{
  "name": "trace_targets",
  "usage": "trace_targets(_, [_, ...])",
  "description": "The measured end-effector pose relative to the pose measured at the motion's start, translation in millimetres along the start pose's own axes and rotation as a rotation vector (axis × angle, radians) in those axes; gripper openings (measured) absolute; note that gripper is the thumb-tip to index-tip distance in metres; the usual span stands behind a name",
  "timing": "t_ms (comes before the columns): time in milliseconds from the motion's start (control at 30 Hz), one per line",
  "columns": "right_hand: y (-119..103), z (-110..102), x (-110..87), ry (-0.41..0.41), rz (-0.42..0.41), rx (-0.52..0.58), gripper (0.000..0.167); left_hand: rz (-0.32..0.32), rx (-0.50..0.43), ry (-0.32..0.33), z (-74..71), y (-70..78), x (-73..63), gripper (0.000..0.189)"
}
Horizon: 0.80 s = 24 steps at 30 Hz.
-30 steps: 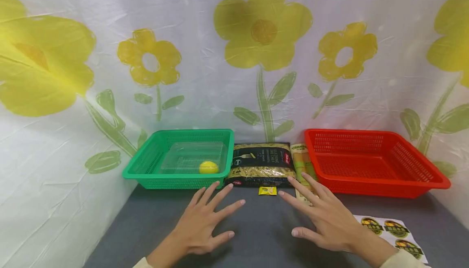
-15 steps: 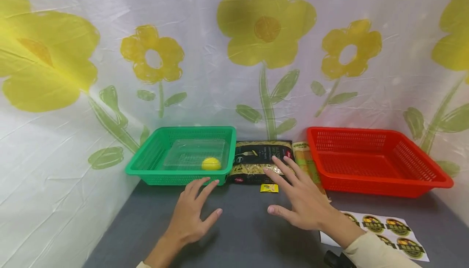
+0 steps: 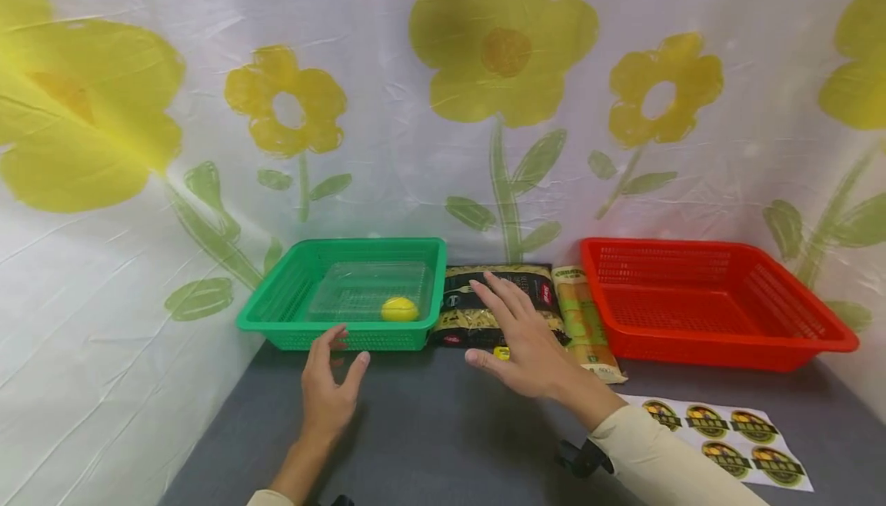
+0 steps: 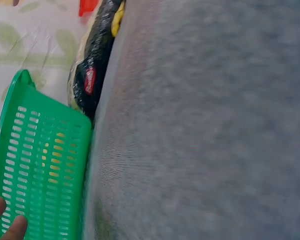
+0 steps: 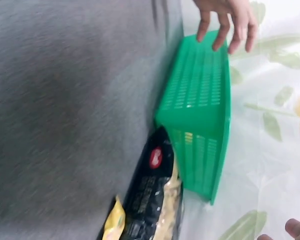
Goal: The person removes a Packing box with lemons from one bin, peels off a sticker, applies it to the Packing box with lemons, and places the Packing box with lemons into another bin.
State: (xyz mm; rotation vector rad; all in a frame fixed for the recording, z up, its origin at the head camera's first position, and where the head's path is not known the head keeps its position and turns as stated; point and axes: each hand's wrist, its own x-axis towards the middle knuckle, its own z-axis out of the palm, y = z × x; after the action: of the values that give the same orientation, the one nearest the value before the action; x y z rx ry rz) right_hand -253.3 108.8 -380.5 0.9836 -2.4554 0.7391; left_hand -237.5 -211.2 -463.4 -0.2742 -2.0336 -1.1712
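Observation:
My left hand [image 3: 328, 392] hovers in front of the green basket [image 3: 332, 327], fingers loosely bent and thumb apart, holding nothing. Inside that basket are a clear plastic container [image 3: 346, 283] and a yellow ball [image 3: 399, 308]. My right hand [image 3: 524, 348] is spread in the air before a black bag of pasta [image 3: 460, 320], also with nothing in it. It partly covers a small yellow packet [image 3: 501, 353], which shows better in the right wrist view as a yellow packet [image 5: 115, 221] beside the bag. Fingertips of the left hand [image 4: 7, 225] appear near the basket's side in the left wrist view.
To the right stands a red basket [image 3: 720, 344]. Between it and the pasta lies a long orange-and-green packet [image 3: 584, 321]. A sheet of round stickers [image 3: 734, 444] lies on the dark table [image 3: 429, 444] at right. A flowered curtain [image 3: 388, 183] hangs behind.
Both hands have moved left, the left one to in front of the green basket and the right one to in front of the pasta. The sticker sheet and long packet are less covered now.

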Motion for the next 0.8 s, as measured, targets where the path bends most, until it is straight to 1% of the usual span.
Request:
trace_targets(100, [-2,7,12.2,-0.011,0.005,0.048,0.091,-0.101,-0.031,0.071,-0.2,-2.6,2.8,0.046])
trace_targets(267, [-7,18,31.0,-0.030,0.033,0.141,0.088,-0.290,-0.067,0.172,3.0,-3.9,10.1,0.040])
trace_targets(367, [-11,25,42.7,-0.048,0.068,0.212,0.086,-0.404,-0.157,0.262,5.0,-6.9,16.8,0.040])
trace_targets(467, [-18,32,54.2,-0.075,0.111,0.285,0.084,-0.502,-0.300,0.362,5.9,-13.0,23.0,0.040])
trace_targets(567, [-24,37,65.1,-0.098,0.136,0.342,0.083,-0.572,-0.422,0.439,6.4,-18.9,27.7,0.040])
trace_targets(733, [-30,47,80.6,-0.126,0.166,0.390,0.082,-0.653,-0.541,0.503,9.3,-25.2,33.8,0.037])
trace_targets(800, [-31,51,85.1,-0.138,0.193,0.409,0.082,-0.687,-0.612,0.532,11.1,-25.5,36.1,0.034])
